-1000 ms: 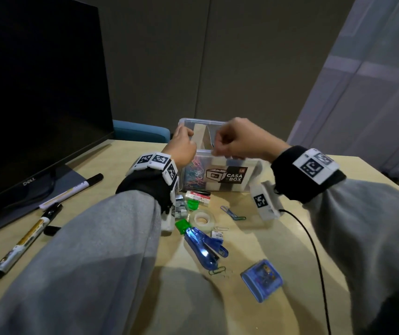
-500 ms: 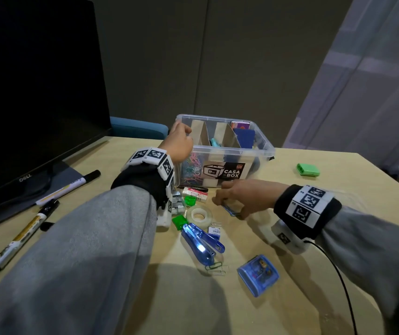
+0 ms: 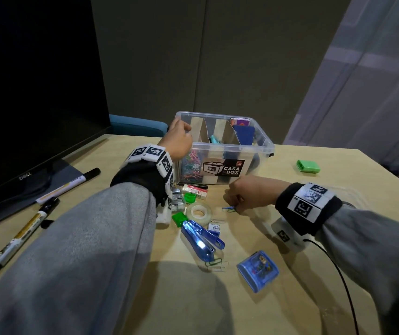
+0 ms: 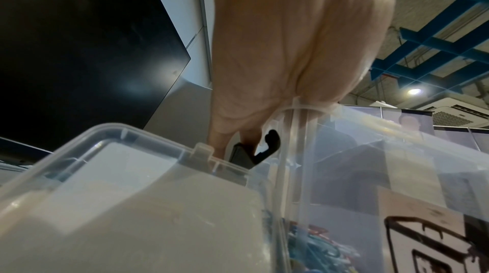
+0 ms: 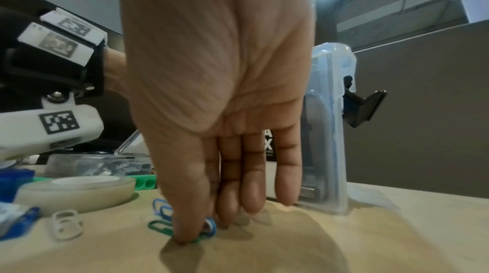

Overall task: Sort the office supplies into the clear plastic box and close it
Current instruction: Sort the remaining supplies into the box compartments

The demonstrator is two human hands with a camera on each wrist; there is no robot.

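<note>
The right hand (image 3: 254, 193) is low on the tabletop (image 3: 278, 298), in front of the clear plastic box (image 3: 263, 143). Its thumb and fingertips (image 5: 185, 233) pinch a small cluster of blue and green paper clips (image 5: 161, 225) against the wood; the other fingers point down, nearly straight. The left hand (image 3: 177, 142) sits at the box's left end, fingers curled over the rim by the black latch (image 4: 264, 152); the wrist view shows the heel of the hand pressed against the rim corner, fingertips hidden.

The box stands open on the tabletop, between the hands and the far edge. It is see-through, with a black "CASA BOX" label on its front wall and cardboard dividers inside. The left compartment holds a heap of coloured paper clips (image 3: 191, 163); a dark blue item and a purple-topped one stand in the right compartment.

In front of the box lie a roll of clear tape (image 3: 198, 211), a blue stapler (image 3: 199, 238), a white eraser (image 3: 194, 189), green clips and a small blue transparent case (image 3: 257, 270). Two markers (image 3: 24, 230) lie to the left by a Dell monitor (image 3: 36, 93); a green case (image 3: 308, 166) sits far right.
</note>
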